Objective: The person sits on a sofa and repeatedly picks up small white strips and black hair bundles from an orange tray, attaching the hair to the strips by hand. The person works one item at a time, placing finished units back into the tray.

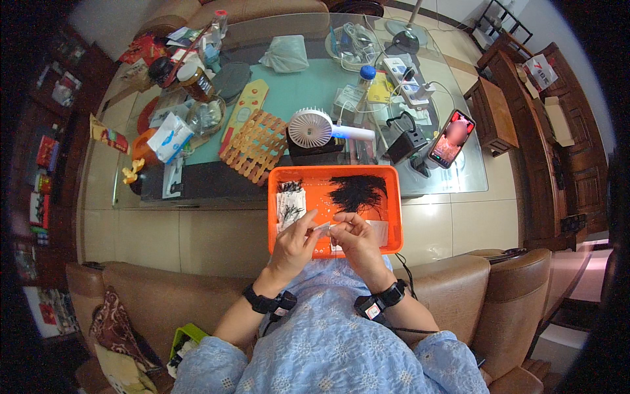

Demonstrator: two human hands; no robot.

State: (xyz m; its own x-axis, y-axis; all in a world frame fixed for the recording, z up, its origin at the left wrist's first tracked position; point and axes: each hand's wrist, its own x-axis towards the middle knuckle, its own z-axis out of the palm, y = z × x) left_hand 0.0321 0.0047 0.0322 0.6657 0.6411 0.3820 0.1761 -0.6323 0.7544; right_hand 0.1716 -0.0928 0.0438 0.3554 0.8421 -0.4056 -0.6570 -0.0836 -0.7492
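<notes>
An orange tray rests in front of my body, with both hands over its near part. My left hand pinches a small whitish slip between thumb and fingers. Beside it, my right hand is closed in a pinch at the slip's right end; what its fingertips hold is too small to name. In the tray's right half lies a loose heap of black strands. Small black tufts lie on white paper at the left. A pale sheet is partly hidden beyond my right hand.
Past the tray stands a glass table bearing a white handheld fan, a woven mat, a phone on a stand, a power strip and jars. A brown sofa is around me. Cables hang from my wristbands.
</notes>
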